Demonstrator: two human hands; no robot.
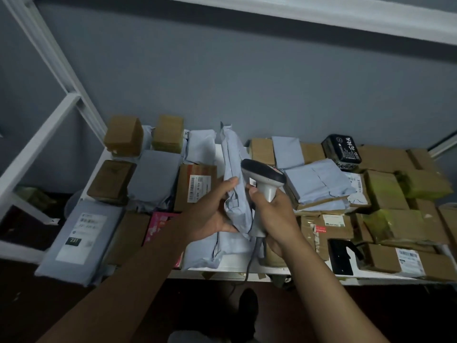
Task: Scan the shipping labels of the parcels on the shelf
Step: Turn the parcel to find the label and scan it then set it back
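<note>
Two hands work at the middle of the shelf (222,268). Fingers of the left hand (212,209) curl round a grey mailer bag (233,169), standing it on edge, probably to turn its label toward the reader; no label shows from here. The right hand (274,219) grips the scanner (263,178) by its handle, head just beside the bag. Around them lie many parcels: brown boxes, grey bags, one black box (342,151). Four labels (199,188) show plainly.

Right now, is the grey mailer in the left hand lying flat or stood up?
Stood up: the left hand grips the grey mailer on edge above the shelf.
</note>
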